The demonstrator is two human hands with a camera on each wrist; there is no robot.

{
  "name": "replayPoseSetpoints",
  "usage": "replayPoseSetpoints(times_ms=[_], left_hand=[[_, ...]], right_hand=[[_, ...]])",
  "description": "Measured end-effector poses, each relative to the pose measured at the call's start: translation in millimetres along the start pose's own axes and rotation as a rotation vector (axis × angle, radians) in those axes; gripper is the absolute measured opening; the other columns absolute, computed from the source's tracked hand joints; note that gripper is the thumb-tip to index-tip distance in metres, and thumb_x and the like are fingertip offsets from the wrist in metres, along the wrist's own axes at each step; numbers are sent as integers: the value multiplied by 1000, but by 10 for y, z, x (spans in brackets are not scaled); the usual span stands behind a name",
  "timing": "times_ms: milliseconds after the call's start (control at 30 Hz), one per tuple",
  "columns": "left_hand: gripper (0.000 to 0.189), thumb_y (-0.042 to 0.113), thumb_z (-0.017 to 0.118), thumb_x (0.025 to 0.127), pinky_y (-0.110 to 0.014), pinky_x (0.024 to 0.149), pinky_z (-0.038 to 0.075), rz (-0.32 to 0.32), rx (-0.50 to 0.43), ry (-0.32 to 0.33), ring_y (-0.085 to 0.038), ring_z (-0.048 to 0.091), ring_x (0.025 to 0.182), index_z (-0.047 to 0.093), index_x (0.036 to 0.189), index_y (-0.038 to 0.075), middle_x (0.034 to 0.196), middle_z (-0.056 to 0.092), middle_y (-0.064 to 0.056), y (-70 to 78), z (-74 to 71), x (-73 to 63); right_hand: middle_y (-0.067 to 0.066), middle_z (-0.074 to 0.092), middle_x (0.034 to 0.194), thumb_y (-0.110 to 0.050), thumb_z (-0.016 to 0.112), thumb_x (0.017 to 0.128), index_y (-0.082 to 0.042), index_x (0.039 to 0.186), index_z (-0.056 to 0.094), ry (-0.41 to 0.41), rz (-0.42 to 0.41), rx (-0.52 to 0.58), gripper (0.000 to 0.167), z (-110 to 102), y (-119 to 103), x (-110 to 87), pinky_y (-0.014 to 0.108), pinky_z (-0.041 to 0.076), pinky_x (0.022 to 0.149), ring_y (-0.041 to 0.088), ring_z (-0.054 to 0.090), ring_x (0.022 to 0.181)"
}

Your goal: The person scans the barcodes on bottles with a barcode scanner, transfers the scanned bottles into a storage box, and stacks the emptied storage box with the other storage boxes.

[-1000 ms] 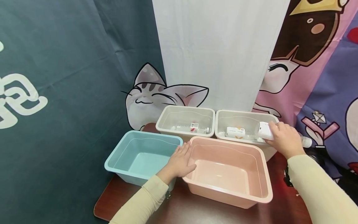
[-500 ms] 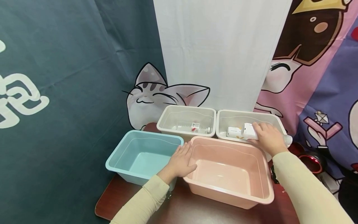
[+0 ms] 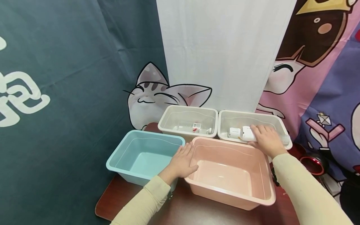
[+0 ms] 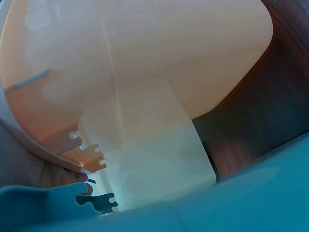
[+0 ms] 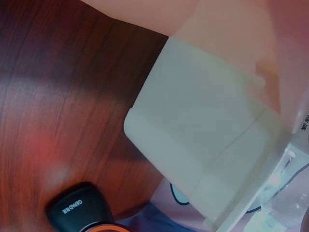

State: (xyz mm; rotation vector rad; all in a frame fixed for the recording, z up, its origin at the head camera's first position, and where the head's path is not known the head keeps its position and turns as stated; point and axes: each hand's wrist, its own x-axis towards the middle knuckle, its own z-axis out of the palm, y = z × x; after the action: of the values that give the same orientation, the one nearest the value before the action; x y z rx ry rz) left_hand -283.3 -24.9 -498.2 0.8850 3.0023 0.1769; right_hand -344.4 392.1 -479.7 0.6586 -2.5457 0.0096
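My right hand [image 3: 267,140] grips a clear plastic bottle [image 3: 248,133] with a white label, low over the right-hand cream bin [image 3: 244,114]. The bottle's clear end shows right of the hand. A second white-labelled bottle [image 3: 234,132] lies in that bin, just left of it. In the right wrist view, part of the clear bottle [image 5: 275,198] appears beside the bin's rim. With fingers extended, my left hand [image 3: 183,162] rests where the rims of the blue basin [image 3: 112,156] and the pink basin [image 3: 230,193] meet. The right fingertips are partly hidden.
To the left at the back stands another cream bin [image 3: 185,109], holding a clear bottle [image 3: 197,127] with a small label. All the containers stand on a dark red wooden table [image 3: 180,209]. A black device [image 5: 79,208] with an orange ring is near the right side.
My right hand has carried the bottle left and down into the right-hand cream bin, beside the other bottle. The left hand keeps its place.
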Motion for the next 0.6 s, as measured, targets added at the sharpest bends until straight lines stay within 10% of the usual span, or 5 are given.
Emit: replayPoseSetpoints(times_ms=[600], left_hand=[[88, 57, 43, 96, -45, 125, 10, -2, -5, -13, -28, 10, 156, 20, 161, 2, 169, 12, -13, -14, 6, 2]], right_hand=[[33, 46, 134, -26, 73, 93, 2, 153, 33, -128, 13, 138, 77, 91, 3, -46, 64, 31, 108, 52, 45, 124]])
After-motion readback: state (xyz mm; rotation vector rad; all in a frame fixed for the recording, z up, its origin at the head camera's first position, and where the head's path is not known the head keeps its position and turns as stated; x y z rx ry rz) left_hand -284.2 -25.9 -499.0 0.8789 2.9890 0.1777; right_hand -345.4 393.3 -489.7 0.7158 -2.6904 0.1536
